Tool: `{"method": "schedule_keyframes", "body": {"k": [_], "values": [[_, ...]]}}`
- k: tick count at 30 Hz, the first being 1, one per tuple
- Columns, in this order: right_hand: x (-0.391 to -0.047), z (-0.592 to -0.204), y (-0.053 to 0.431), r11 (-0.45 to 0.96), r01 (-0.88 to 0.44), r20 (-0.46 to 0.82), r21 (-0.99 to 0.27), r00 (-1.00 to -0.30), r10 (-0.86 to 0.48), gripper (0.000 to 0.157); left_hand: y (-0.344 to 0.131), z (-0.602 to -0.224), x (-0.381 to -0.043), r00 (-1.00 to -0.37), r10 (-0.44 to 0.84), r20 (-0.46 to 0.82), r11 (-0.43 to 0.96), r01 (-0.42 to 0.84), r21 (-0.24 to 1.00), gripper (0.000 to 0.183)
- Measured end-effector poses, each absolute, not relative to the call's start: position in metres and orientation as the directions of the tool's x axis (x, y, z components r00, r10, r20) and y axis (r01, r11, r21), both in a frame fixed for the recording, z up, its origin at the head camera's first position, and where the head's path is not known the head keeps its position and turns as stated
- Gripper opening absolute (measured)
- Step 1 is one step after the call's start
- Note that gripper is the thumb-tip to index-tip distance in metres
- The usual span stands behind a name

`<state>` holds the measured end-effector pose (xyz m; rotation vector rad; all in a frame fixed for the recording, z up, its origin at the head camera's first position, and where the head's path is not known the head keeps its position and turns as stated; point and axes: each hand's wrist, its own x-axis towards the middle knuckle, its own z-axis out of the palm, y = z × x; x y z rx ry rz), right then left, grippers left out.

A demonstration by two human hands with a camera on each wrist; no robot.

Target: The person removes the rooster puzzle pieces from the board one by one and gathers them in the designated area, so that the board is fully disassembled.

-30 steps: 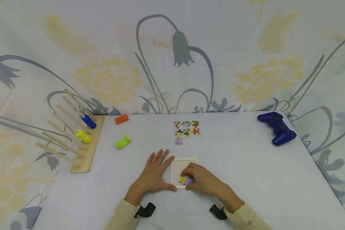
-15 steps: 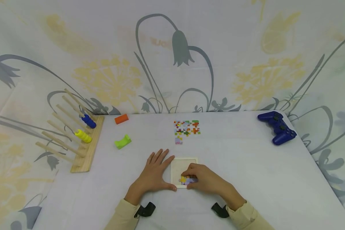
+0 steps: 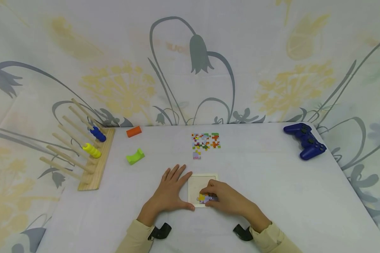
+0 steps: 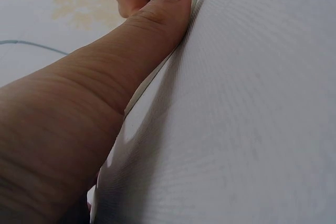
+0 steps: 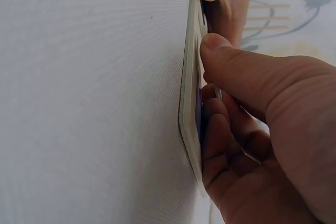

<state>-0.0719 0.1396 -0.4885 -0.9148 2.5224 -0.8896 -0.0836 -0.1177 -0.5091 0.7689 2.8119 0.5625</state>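
A small pale puzzle tray (image 3: 194,182) lies at the near middle of the table in the head view. My left hand (image 3: 168,193) steadies it with spread fingers, index fingertip at the far left corner and thumb at the near edge. Over the tray's near right part, my right hand (image 3: 229,198) pinches a jigsaw piece (image 3: 213,198) with curled fingers and thumb, mostly covering it. Left of it, a yellow and purple jigsaw piece (image 3: 202,198) lies in the tray. The right wrist view shows the right thumb (image 5: 231,59) and curled fingers close over the tray's rim (image 5: 188,87).
Several loose jigsaw pieces (image 3: 206,141) lie in rows beyond the tray. An orange block (image 3: 134,131) and a green curved block (image 3: 135,156) lie to the left, near a wooden peg stand (image 3: 98,172) with blue and yellow pieces. A blue game controller (image 3: 305,140) rests far right.
My right hand has shifted slightly to the right within the tray, uncovering a little more of the pieces there. The left hand stays in place.
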Motion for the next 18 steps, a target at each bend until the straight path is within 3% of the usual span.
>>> {"method": "schedule_keyframes", "body": {"k": [11, 18], "values": [[-0.073, -0.4883, 0.1407, 0.577, -0.432, -0.081, -0.693, -0.749, -0.658, 0.034, -0.1176, -0.5093, -0.0843, -0.853, 0.514, -0.088, 0.805, 0.444, 0.393, 0.118], [-0.0747, -0.4886, 0.1443, 0.514, -0.438, 0.001, -0.738, -0.762, -0.648, 0.034, -0.1182, -0.5086, -0.0843, -0.852, 0.519, -0.069, 0.797, 0.453, 0.4, 0.118]]}}
